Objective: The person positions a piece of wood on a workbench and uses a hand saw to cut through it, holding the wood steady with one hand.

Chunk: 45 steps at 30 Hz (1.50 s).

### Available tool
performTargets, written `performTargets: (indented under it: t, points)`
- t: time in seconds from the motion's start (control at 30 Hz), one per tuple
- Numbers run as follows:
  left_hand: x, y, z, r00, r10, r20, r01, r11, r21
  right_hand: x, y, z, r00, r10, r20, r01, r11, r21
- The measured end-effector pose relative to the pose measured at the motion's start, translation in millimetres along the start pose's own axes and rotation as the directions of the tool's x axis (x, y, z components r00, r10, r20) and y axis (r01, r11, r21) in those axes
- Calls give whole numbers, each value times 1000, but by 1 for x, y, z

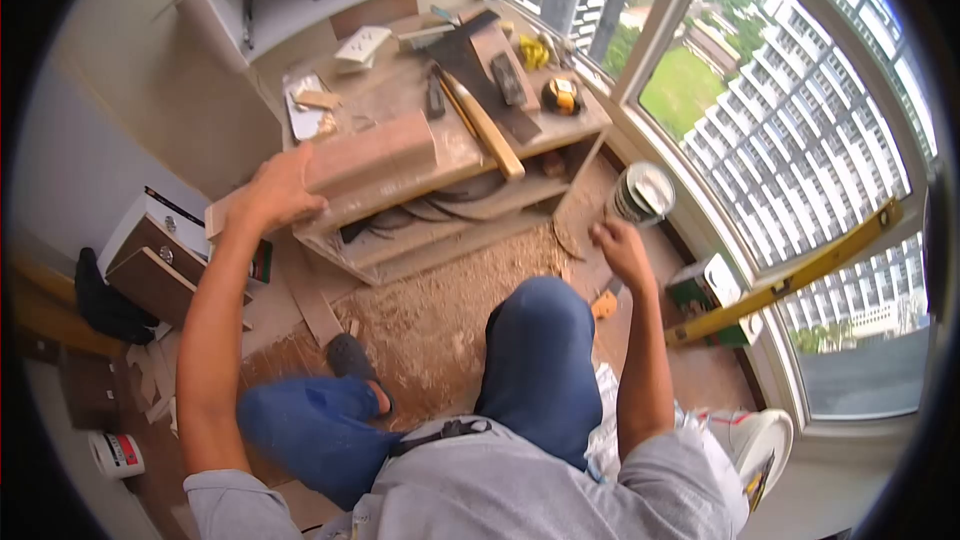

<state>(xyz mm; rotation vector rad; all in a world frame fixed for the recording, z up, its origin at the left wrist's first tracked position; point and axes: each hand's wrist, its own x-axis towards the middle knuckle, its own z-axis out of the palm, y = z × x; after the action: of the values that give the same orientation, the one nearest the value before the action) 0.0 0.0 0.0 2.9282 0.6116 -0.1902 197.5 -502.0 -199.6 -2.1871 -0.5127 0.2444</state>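
My left hand (pixel 275 190) is wrapped over the near-left part of a long wooden block (pixel 370 155). The block lies along the front edge of a low wooden cabinet (pixel 450 202), its left end jutting past the corner. My right hand (pixel 622 248) hangs in the air over the floor, right of the cabinet and just in front of a paint can (pixel 642 192). Its fingers are curled closed, and what they hold, if anything, I cannot make out. A hammer or mallet with a pale wooden handle (pixel 485 130) rests on the cabinet top, right of the block.
A yellow tape measure (pixel 563 96) and dark sanding block (pixel 507 80) lie on the cabinet top. Wood shavings (pixel 430 325) cover the floor. A yellow spirit level (pixel 785 285) leans by the window. A white bucket (pixel 755 440) stands right; a drawer unit (pixel 160 260) stands left.
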Motion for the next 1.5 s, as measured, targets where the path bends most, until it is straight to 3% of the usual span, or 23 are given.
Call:
performTargets:
  t: [0.07,0.17,0.27,0.33,0.43,0.53,0.6,0.63,0.7,0.73,0.77,0.8,0.87,0.97,1.03,1.1,1.17,1.23,1.27,1.33,1.37,1.43,1.5]
  points:
    - [-12,-7,7,998,60,26,-61,998,35,-19,27,35,998,59,14,-60,995,76]
    - [16,-18,19,978,178,-111,-167,980,109,9,16,-6,998,-64,-29,61,993,-104]
    - [27,-26,30,941,311,-134,-320,946,-50,-13,47,-26,999,41,-13,-42,996,-74]
    - [31,-11,33,955,273,-119,-290,943,-162,-31,111,-26,937,297,-183,-262,946,191]
    - [32,-5,30,973,205,-107,-226,944,-241,-80,196,-9,763,327,-557,-511,833,-211]
    - [35,4,32,967,208,-146,-235,951,-201,-115,266,26,665,613,-427,-696,716,-55]
    - [36,13,33,946,277,-169,-304,938,-165,-132,288,54,788,475,-391,-550,829,-102]
    - [32,9,30,932,309,-188,-333,937,-110,-145,290,72,811,410,-417,-451,893,0]
    - [13,2,24,910,335,-242,-323,942,91,-129,305,118,892,438,-109,-333,802,495]
    - [-3,13,14,923,304,-237,-265,947,180,-115,283,116,930,368,15,-362,905,226]
    - [-21,37,-7,960,193,-202,-158,972,175,-115,310,147,946,269,-182,-294,947,-129]
    - [-35,30,-13,952,223,-209,-170,955,244,-115,336,166,902,423,-86,-432,883,-181]
    - [-72,29,-38,960,190,-205,-130,952,277,-129,404,210,844,472,-254,-459,881,111]
    - [-95,17,-47,962,191,-197,-143,962,235,-118,335,173,832,515,-205,-554,782,-286]
    - [-99,9,-52,983,147,-110,-137,986,96,-109,321,162,804,579,-133,-592,764,-255]
    - [-76,13,-45,972,189,-139,-179,981,80,-113,324,147,917,239,-319,-231,971,64]
    - [-38,15,-29,943,283,-174,-290,957,-10,-105,306,130,859,374,-349,-378,924,60]
    - [6,26,-14,963,207,-170,-229,965,-126,-107,270,102,765,560,-317,-323,760,563]
    - [30,32,-9,970,194,-147,-223,950,-218,-102,274,95,768,354,-534,-115,896,429]
    - [66,39,12,972,201,-123,-230,921,-314,-118,124,28,836,415,-361,-171,820,547]
    - [81,42,27,982,146,-120,-172,953,-249,-111,101,16,821,292,-492,41,827,560]
    - [88,50,32,987,113,-115,-133,974,-185,-120,26,-29,869,209,-449,150,753,640]
    - [84,57,36,987,1,-161,-31,983,-183,-127,-68,-43,785,131,-606,308,766,564]
